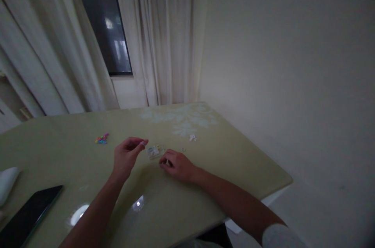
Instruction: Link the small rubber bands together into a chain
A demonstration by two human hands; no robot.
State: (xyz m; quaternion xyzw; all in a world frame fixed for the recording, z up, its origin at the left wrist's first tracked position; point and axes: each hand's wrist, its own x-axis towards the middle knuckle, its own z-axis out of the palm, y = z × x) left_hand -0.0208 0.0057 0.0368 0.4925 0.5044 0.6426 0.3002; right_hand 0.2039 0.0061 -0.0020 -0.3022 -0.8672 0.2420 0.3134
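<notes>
Taking the clear box (pixel 150 156) as the centre of my clock, I have the left hand (pixel 129 154) at nine o'clock, thumb and forefinger pinched on a tiny pale piece (pixel 143 143); a fingertip grip seems the only one that suits something so small. The right hand (pixel 177 164) sits at four o'clock, low over the table (pixel 234 162), fingers curled to a narrow opening; I can't tell whether anything is between them. With the box between both hands, I judge either could reach it easily. The bright multicoloured pieces (pixel 102 138) lie well apart towards ten, and the white pieces (pixel 192 138) between two and three, perhaps so the groups don't mix; one small piece (pixel 183 149) rests alone at three. From here the box looks shallow and see-through, with whitish and yellow bits inside. The pinched piece shows as a pale sliver, its shape too small to make out.
</notes>
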